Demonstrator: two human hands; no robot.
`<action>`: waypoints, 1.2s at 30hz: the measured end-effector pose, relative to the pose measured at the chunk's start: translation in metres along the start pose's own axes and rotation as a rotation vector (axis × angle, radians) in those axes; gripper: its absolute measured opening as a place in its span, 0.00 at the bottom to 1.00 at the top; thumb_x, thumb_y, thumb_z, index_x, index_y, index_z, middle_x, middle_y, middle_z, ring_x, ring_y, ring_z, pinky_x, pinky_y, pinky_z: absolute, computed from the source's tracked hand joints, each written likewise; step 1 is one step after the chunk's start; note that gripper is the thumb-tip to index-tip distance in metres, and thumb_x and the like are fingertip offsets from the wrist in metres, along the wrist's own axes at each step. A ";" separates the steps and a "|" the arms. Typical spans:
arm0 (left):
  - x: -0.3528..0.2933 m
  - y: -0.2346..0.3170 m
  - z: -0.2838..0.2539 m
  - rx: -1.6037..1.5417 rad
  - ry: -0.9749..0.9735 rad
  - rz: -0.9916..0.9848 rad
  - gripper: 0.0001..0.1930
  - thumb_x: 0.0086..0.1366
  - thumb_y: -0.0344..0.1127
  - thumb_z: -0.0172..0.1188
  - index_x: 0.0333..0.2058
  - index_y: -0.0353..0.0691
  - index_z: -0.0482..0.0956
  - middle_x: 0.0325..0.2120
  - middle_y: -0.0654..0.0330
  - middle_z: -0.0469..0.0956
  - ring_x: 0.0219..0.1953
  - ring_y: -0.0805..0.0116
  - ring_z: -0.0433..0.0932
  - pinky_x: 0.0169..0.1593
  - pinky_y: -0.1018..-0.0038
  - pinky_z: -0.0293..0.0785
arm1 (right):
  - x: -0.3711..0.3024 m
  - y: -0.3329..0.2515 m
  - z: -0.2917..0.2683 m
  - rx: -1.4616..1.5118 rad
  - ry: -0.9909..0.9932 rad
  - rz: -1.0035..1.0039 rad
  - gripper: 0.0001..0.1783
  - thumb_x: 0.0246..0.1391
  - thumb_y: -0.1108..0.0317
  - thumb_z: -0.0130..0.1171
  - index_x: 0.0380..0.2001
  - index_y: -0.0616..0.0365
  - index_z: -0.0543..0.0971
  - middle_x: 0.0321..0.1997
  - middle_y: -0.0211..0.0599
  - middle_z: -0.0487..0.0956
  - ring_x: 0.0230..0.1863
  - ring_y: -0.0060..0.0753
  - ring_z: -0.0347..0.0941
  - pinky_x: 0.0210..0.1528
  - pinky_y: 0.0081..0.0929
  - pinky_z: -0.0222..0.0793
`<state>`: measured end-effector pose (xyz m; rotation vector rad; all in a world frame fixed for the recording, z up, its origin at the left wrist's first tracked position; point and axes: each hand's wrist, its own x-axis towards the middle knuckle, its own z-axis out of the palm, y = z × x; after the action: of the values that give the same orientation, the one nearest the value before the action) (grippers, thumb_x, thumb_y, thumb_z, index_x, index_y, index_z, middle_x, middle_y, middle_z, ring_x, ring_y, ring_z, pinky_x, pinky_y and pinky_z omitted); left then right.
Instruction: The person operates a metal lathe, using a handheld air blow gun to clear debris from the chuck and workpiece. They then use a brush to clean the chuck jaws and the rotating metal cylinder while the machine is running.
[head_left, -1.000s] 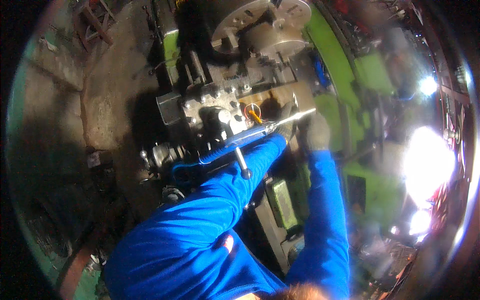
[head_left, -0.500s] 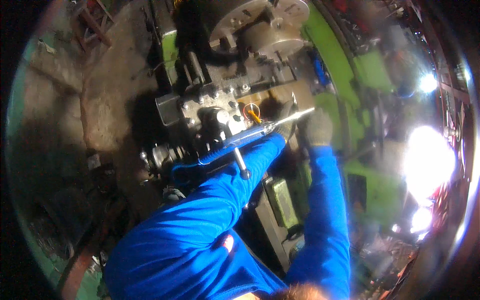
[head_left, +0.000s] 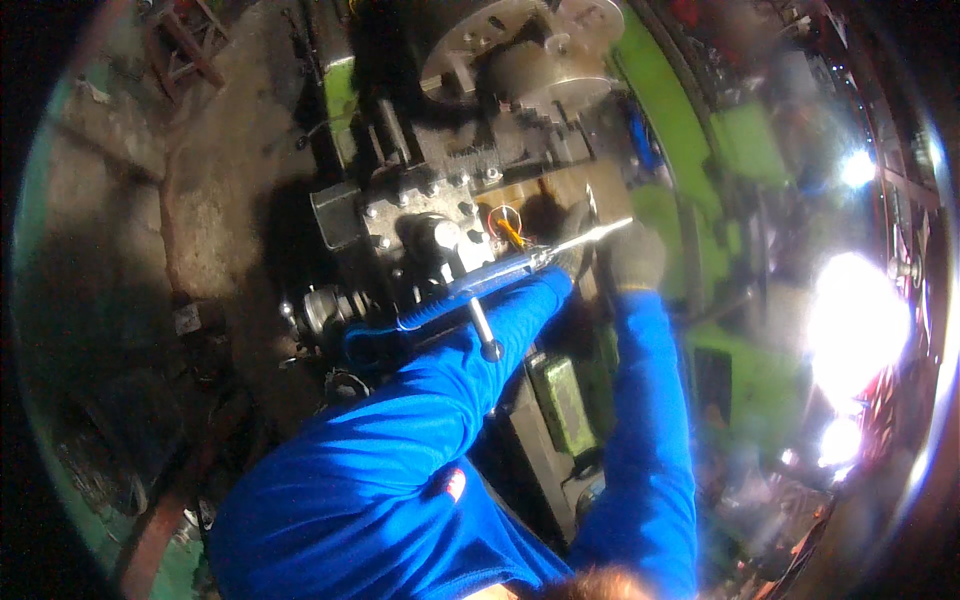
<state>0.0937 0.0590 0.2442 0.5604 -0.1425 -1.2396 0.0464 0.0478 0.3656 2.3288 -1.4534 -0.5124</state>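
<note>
My right hand (head_left: 637,258), in a greyish work glove, is rounded into a closed shape beside the shiny tip of a long blue-bodied tool (head_left: 490,274). What its fingers hold, if anything, is hidden. My left hand (head_left: 570,262), gloved too, lies under the tool's metal rod (head_left: 590,236); its fingers are mostly hidden. Slanting over the bolted tool post (head_left: 412,225) of a lathe, the blue tool has a dark blue loop at its lower end. A lever with a round knob (head_left: 491,351) sticks out below it. Some yellow and red wire (head_left: 510,232) is by the post.
The large round lathe chuck (head_left: 500,60) stands at the far end, with the green machine bed (head_left: 655,100) along the right. A handwheel (head_left: 325,310) juts out on the left. Stained floor (head_left: 215,150) spreads beyond it. A bright lamp (head_left: 858,320) glares at right.
My right forearm and hand have shifted very slightly to the left. The blue tool and my left arm look nearly unmoved.
</note>
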 end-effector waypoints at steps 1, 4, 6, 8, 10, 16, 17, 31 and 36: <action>0.000 0.000 0.001 0.002 0.003 0.000 0.16 0.74 0.44 0.56 0.50 0.39 0.79 0.42 0.58 0.81 0.45 0.66 0.78 0.49 0.69 0.75 | 0.001 -0.001 -0.005 0.030 -0.054 0.026 0.11 0.59 0.59 0.59 0.39 0.49 0.85 0.42 0.44 0.86 0.46 0.49 0.84 0.47 0.44 0.80; 0.001 0.001 0.002 0.011 0.004 0.006 0.16 0.74 0.44 0.55 0.50 0.39 0.79 0.42 0.58 0.81 0.45 0.66 0.78 0.49 0.69 0.76 | 0.002 0.002 -0.008 0.074 -0.081 0.012 0.12 0.57 0.57 0.62 0.38 0.50 0.85 0.41 0.45 0.86 0.45 0.50 0.84 0.46 0.44 0.80; 0.001 0.000 0.005 0.008 -0.004 0.006 0.16 0.74 0.43 0.55 0.50 0.39 0.79 0.42 0.58 0.81 0.45 0.65 0.78 0.49 0.69 0.76 | 0.006 0.010 0.006 0.044 0.008 -0.060 0.13 0.56 0.56 0.63 0.37 0.51 0.86 0.40 0.46 0.86 0.44 0.51 0.84 0.45 0.45 0.81; 0.001 -0.001 0.005 0.013 -0.005 0.012 0.16 0.74 0.43 0.55 0.51 0.39 0.79 0.42 0.57 0.81 0.45 0.65 0.78 0.49 0.69 0.76 | 0.005 0.011 0.019 -0.023 0.157 -0.166 0.13 0.54 0.54 0.65 0.35 0.51 0.86 0.37 0.46 0.86 0.42 0.52 0.85 0.44 0.45 0.81; 0.002 -0.001 0.005 0.016 -0.004 0.013 0.16 0.74 0.43 0.55 0.51 0.39 0.79 0.42 0.57 0.81 0.45 0.65 0.78 0.49 0.69 0.76 | 0.007 0.011 0.022 0.030 0.081 -0.088 0.14 0.55 0.54 0.65 0.35 0.52 0.86 0.38 0.47 0.86 0.42 0.52 0.84 0.44 0.45 0.81; 0.002 0.001 0.004 0.034 0.009 0.028 0.16 0.74 0.43 0.55 0.51 0.39 0.78 0.43 0.56 0.81 0.46 0.64 0.79 0.49 0.68 0.76 | 0.000 0.005 0.005 0.075 -0.005 -0.028 0.14 0.56 0.54 0.62 0.37 0.50 0.87 0.40 0.47 0.86 0.44 0.53 0.84 0.45 0.48 0.80; 0.000 0.000 0.004 0.038 0.010 0.026 0.16 0.74 0.43 0.55 0.51 0.39 0.78 0.43 0.56 0.81 0.46 0.64 0.79 0.49 0.68 0.76 | -0.003 0.006 0.008 0.044 0.044 -0.070 0.14 0.56 0.54 0.62 0.37 0.50 0.87 0.41 0.47 0.86 0.44 0.53 0.84 0.46 0.48 0.80; -0.004 0.000 0.006 0.105 0.024 0.032 0.16 0.74 0.42 0.54 0.53 0.40 0.77 0.44 0.55 0.80 0.47 0.62 0.79 0.49 0.67 0.76 | 0.015 0.020 0.016 0.043 -0.079 -0.070 0.14 0.59 0.57 0.59 0.43 0.47 0.86 0.45 0.46 0.86 0.47 0.54 0.84 0.49 0.47 0.81; -0.002 0.001 0.000 0.153 0.047 0.058 0.16 0.74 0.42 0.54 0.53 0.40 0.76 0.45 0.54 0.80 0.47 0.61 0.79 0.49 0.66 0.77 | 0.004 0.000 -0.009 0.041 -0.099 -0.066 0.12 0.60 0.61 0.56 0.40 0.48 0.87 0.44 0.45 0.87 0.46 0.52 0.84 0.48 0.48 0.81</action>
<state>0.0941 0.0614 0.2452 0.7128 -0.2143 -1.1646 0.0525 0.0449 0.3725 2.4215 -1.4476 -0.6300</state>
